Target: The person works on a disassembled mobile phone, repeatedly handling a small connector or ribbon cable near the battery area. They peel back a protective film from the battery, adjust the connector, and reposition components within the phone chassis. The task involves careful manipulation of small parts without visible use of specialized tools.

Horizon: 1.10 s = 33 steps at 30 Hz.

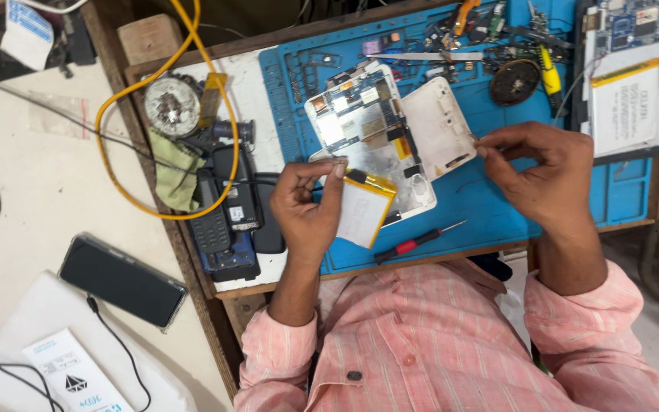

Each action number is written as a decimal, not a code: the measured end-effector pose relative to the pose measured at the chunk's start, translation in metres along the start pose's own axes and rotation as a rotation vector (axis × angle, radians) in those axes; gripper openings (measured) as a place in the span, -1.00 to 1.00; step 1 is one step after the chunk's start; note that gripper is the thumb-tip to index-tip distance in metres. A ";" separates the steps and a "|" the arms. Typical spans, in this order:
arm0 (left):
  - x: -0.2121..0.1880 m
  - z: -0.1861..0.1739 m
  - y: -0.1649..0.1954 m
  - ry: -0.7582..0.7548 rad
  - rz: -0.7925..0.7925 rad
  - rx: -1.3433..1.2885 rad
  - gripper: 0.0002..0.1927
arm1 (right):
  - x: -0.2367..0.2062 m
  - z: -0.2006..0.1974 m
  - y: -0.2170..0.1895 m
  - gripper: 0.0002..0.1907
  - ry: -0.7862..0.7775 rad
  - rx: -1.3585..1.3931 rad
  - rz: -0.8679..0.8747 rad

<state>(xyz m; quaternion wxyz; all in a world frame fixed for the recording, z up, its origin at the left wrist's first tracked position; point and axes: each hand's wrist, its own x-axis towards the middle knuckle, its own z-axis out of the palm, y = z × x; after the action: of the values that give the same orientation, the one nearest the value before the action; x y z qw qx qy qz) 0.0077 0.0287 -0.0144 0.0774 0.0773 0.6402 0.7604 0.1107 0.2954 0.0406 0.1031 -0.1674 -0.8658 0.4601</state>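
An opened white tablet (360,126) lies on a blue work mat (490,194), its circuit board exposed. A flat silver battery with yellow edging (365,207) is lifted at the tablet's near corner. My left hand (306,210) pinches the battery's top edge between thumb and fingers. My right hand (543,172) pinches something tiny near the edge of the white back cover (440,126); what it holds is too small to tell. A red-handled screwdriver (413,244) lies on the mat between my hands.
Several old phones (226,214), a green cloth (173,172), a round lamp (171,107) and a yellow cable (127,91) crowd the bench's left. Tools and parts (490,38) line the far edge. A second opened tablet (631,76) lies right. A dark phone (122,281) rests lower left.
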 end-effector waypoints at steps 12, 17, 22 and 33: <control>0.002 -0.017 0.012 -0.015 0.006 0.078 -0.88 | 0.015 0.073 -0.041 -0.83 -0.385 0.383 0.051; 0.001 -0.021 0.012 -0.005 0.002 0.062 -0.88 | 0.021 0.081 -0.058 -0.88 -0.398 0.127 -0.005; -0.001 -0.026 0.008 0.012 -0.010 0.039 -0.87 | 0.024 0.083 -0.071 -0.88 -0.339 -0.030 -0.170; 0.001 -0.023 0.000 -0.013 -0.055 -0.093 -0.85 | 0.025 0.077 -0.076 -0.77 -0.269 -0.091 -0.277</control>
<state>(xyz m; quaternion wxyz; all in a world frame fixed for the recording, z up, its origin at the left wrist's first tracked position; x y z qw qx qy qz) 0.0017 0.0066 -0.0183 0.1058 0.0610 0.6054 0.7865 0.0473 0.2071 0.0616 0.0410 0.0118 -0.9064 0.4202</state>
